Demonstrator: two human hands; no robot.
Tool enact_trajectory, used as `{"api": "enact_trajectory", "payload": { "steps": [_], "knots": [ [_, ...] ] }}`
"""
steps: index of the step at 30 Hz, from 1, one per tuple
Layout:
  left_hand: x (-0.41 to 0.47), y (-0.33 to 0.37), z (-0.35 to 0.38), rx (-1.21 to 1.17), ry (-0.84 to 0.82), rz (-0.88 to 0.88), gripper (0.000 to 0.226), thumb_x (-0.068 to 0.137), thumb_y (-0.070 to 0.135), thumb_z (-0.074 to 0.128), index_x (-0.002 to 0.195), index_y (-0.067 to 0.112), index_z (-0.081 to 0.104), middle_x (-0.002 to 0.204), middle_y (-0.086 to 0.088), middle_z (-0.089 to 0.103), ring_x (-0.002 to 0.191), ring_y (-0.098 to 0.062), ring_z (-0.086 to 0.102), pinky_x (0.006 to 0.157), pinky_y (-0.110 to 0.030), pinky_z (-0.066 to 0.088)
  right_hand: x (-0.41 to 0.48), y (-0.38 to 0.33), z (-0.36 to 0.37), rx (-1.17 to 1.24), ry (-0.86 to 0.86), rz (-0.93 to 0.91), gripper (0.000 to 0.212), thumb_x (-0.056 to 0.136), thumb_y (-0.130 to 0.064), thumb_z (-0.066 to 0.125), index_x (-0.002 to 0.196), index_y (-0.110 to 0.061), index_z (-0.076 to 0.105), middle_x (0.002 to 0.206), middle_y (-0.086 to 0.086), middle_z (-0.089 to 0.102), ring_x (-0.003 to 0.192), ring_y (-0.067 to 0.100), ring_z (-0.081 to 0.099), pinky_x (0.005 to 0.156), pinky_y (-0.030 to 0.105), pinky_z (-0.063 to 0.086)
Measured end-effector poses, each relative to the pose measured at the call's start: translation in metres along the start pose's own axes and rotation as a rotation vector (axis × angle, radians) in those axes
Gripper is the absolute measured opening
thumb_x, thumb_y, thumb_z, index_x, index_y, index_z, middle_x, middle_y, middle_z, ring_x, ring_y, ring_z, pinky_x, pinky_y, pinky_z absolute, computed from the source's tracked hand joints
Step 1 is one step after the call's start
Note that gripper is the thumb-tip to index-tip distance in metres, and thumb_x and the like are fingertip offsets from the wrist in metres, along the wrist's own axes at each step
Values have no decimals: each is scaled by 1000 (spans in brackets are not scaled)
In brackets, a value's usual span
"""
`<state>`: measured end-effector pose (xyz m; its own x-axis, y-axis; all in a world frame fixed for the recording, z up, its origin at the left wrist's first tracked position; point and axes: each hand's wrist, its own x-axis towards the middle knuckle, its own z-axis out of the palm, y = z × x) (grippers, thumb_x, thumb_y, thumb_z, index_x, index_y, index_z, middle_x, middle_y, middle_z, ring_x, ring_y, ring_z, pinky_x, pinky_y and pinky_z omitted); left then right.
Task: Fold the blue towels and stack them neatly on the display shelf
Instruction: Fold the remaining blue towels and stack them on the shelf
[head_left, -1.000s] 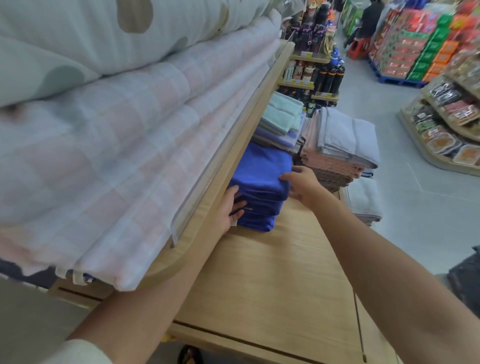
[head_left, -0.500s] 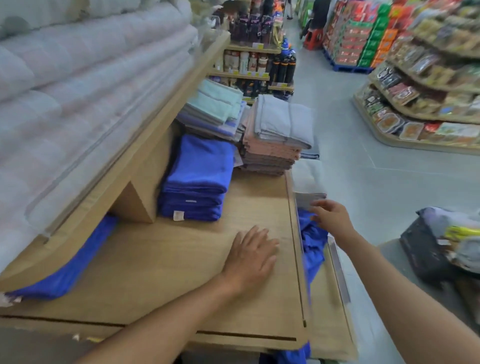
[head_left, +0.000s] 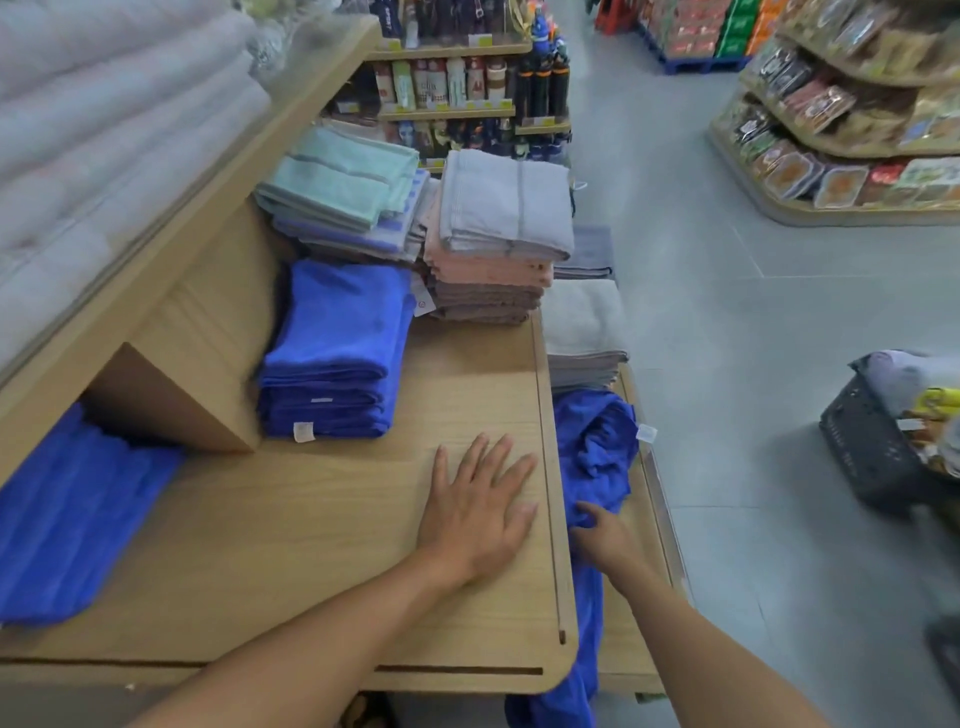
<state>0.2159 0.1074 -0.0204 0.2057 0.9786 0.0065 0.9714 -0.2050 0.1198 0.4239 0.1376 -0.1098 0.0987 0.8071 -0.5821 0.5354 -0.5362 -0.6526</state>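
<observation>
A: What takes up most of the view?

B: The wooden display shelf, running from six o'clock up towards twelve. A spread of blue cloth lies on it at nine o'clock, tucked under the upper tier. The stack of folded blue towels sits at about eleven o'clock, with fairly square edges, so part of the job looks done.

A: And what remains?

B: One loose blue towel is crumpled on the lower ledge, just beside the shelf's right edge at about three o'clock. A length of it hangs past the front corner towards six.

A: What are the person's hands doing?

B: The left hand lies flat on the bare wood, fingers spread wide, holding nothing. The right hand reaches onto the loose blue towel just beside it. Its fingertips are sunk into the cloth, and it cannot be told whether they have closed on it.

A: How will that towel handle?

B: Judging by the deep wrinkles and the drape, it is soft, limp and light, with no stiffness to keep a shape. If it is lifted from the middle it will probably sag and drag along the ledge. It seems better to find two corners of one edge, lift it clear and lay it out on the bare wood. The small white tag at its one o'clock end may mark a hem to start from.
</observation>
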Motion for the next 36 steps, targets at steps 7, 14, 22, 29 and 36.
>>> {"api": "enact_trajectory", "payload": {
  "steps": [7,14,22,29,36],
  "knots": [
    [-1,1,-2,8,13,-7,61,98,65,25,155,47,19,168,11,17,156,-17,8,121,-62,4,8,-4,0,658,131,96,24,94,0,61,116,-8,66,92,10,65,79,23,63,62,30,46],
    [-3,2,-7,0,-18,-20,62,97,67,21,156,48,12,168,13,10,156,-15,1,121,-60,0,1,-22,-21,1309,50,287,14,88,-2,58,81,-14,56,73,3,55,69,15,54,69,24,45],
    [-2,0,-7,-26,-2,-26,63,94,68,23,154,49,14,167,14,13,156,-13,4,122,-60,3,-53,-61,-86,1356,-208,153,22,65,-5,42,83,-7,55,72,10,53,56,24,53,65,34,43],
    [-7,7,-19,-227,49,-16,58,92,70,30,139,43,50,156,15,39,150,-13,24,123,-49,13,-132,-115,-153,1152,-324,-136,22,57,-11,55,75,-14,45,73,7,40,59,24,45,61,31,39],
    [-30,71,-56,-532,149,190,57,76,74,63,120,38,62,121,23,61,114,-2,52,98,-28,43,-214,-160,-187,1174,-391,-336,19,59,-18,58,76,-14,52,67,3,42,67,19,38,67,30,34]
  ]
}}
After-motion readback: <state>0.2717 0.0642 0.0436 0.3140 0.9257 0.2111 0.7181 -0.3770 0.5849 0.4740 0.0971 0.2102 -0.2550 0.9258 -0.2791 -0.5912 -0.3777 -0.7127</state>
